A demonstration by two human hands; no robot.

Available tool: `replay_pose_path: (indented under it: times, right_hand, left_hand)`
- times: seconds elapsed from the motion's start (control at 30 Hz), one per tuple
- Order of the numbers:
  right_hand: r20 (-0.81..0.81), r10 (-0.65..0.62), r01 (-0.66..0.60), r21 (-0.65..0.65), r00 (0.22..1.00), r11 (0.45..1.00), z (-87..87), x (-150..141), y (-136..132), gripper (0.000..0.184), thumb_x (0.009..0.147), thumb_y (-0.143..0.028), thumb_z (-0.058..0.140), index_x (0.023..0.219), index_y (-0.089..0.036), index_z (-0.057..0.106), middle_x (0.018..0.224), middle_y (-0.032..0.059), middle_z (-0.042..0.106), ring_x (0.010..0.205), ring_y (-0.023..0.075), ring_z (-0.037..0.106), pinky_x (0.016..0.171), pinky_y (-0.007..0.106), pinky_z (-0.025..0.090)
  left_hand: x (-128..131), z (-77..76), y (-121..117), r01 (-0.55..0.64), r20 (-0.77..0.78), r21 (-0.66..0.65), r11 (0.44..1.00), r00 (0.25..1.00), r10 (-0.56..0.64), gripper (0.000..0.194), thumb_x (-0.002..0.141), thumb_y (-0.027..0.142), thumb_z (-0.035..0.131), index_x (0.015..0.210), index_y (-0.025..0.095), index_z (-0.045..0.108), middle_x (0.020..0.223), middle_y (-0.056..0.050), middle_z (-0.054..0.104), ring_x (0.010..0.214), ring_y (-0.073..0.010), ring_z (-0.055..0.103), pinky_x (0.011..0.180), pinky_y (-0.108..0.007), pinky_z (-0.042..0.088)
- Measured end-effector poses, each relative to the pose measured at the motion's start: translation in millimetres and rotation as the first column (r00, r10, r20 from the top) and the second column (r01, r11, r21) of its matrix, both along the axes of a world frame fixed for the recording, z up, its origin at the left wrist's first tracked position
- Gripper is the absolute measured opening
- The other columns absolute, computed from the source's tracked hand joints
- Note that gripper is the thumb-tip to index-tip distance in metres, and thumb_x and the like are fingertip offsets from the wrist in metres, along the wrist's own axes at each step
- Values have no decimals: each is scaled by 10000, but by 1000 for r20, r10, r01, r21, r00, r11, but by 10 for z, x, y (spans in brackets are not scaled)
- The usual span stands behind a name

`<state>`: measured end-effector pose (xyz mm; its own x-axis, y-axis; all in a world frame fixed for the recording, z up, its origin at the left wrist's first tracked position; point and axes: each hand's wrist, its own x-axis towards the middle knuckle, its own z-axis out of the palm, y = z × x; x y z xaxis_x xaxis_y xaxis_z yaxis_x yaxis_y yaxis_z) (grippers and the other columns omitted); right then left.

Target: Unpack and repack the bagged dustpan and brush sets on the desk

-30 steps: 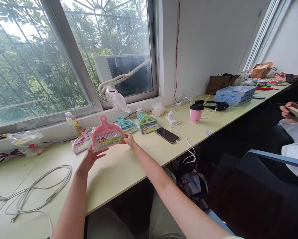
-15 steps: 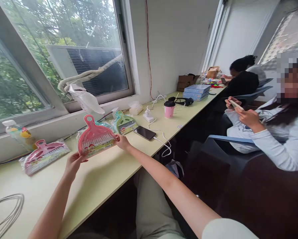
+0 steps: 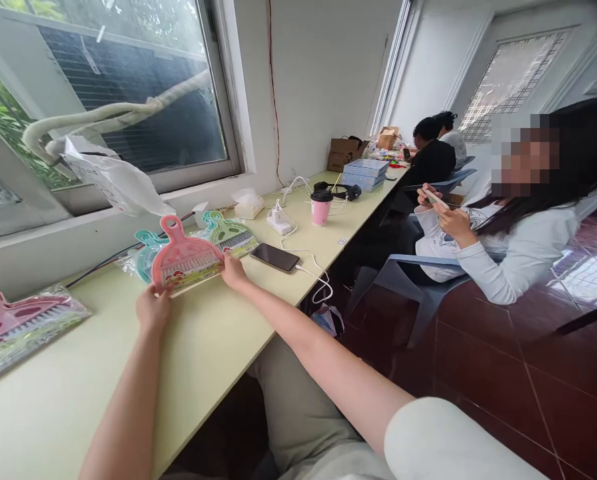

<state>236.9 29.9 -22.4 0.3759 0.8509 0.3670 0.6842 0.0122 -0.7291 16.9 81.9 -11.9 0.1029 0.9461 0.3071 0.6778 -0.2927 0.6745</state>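
Observation:
Between my two hands I hold a packaged pink dustpan and brush set (image 3: 187, 257), its looped handle pointing up and a printed label across the front. My left hand (image 3: 153, 307) grips its lower left corner, and my right hand (image 3: 234, 271) pinches the right edge. Directly behind it, partly hidden, are teal dustpan sets (image 3: 146, 253) in clear wrap. A green dustpan set (image 3: 228, 233) lies just beyond my right hand. At the far left of the table a wrapped pink and red dustpan set (image 3: 23, 327) is cut off by the picture's edge.
On the long table (image 3: 218, 333), a smartphone (image 3: 275, 258) with a white cable lies right of my hand. Farther along stand a charger (image 3: 279, 220), a pink cup (image 3: 321, 208) and blue boxes (image 3: 364, 175). A person (image 3: 503, 233) sits on a chair at right, holding a phone.
My view has turned to the right. The held pink set has moved right, close in front of the teal sets, and both hands keep their grip.

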Motion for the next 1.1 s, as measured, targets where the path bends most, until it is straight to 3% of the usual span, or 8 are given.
replay_pose_path:
  times: [0.13, 0.3, 0.43, 0.6, 0.73, 0.87, 1.0, 1.1]
  right_hand:
    - [19, -2, 2, 25, 1000, 1000, 28, 4, 155, 163, 871, -69, 599, 983, -184, 626, 1093, 103, 665, 1083, 232, 643, 987, 369, 529]
    - [-18, -43, 45, 137, 999, 990, 8, -4, 280, 326, 854, -46, 535, 1141, -152, 648, 1235, 142, 612, 1168, 214, 602, 1066, 369, 480]
    - [24, -20, 14, 214, 999, 977, -48, -53, 390, 462, 851, -62, 562, 1305, -137, 610, 1295, 175, 590, 1268, 257, 567, 1131, 427, 440]
    - [127, 75, -98, 191, 989, 977, -126, -178, 464, 500, 844, -90, 618, 1332, -197, 625, 1347, 155, 547, 1251, 273, 612, 1107, 444, 487]
    - [175, 72, -99, 148, 982, 984, -138, -289, 527, 526, 869, -96, 592, 1388, -182, 593, 1378, 173, 524, 1256, 287, 618, 1104, 466, 502]
    - [259, 62, -112, 182, 964, 977, -2, -383, 541, 560, 863, -85, 604, 1416, -163, 579, 1464, 188, 476, 1375, 315, 518, 1165, 498, 451]
    - [319, 122, -214, 271, 940, 939, 328, -625, 279, 426, 906, -143, 585, 1318, -218, 668, 1488, 139, 511, 1420, 310, 469, 1183, 520, 422]
    - [299, 359, -440, 277, 884, 854, 476, -900, -288, 289, 956, -267, 530, 1120, -329, 759, 1313, 37, 667, 1283, 234, 604, 1108, 467, 499]
  left_hand:
    - [50, 16, 36, -121, -12, 117, 986, 992, 123, 280, 812, 416, 690, 880, 145, 703, 1350, -183, 607, 1319, -436, 465, 1039, -580, 430]
    - [102, 41, 19, -141, 22, 97, 985, 990, 139, 213, 834, 335, 723, 837, 122, 716, 1620, -210, 325, 1480, -488, 243, 1117, -674, 309]
    - [91, 21, 61, -103, 115, 46, 994, 989, 97, 195, 878, 295, 675, 895, 104, 713, 1653, -216, 239, 1482, -420, 286, 1184, -544, 302]
    - [7, -54, 52, -230, 332, -111, 967, 908, 254, 308, 913, 252, 613, 1180, 106, 661, 1572, -247, 299, 1407, -374, 426, 1157, -484, 376]
    - [8, -87, 1, -255, 380, -65, 965, 888, 260, 631, 899, 114, 566, 1512, 177, 430, 1540, -237, 323, 1337, -351, 518, 1094, -485, 444]
    - [45, -71, -16, -206, 337, 13, 978, 922, 190, 819, 896, 63, 540, 1625, 284, 240, 1512, -206, 387, 1379, -353, 477, 1083, -495, 453]
    - [38, -50, 2, -198, 265, -6, 980, 945, 193, 748, 908, 90, 540, 1608, 245, 328, 1494, -235, 400, 1432, -389, 407, 1138, -525, 382]
    - [13, -64, 31, -156, 240, -30, 987, 958, 159, 675, 928, 146, 532, 1585, 188, 385, 1502, -267, 390, 1451, -396, 379, 1155, -545, 351]
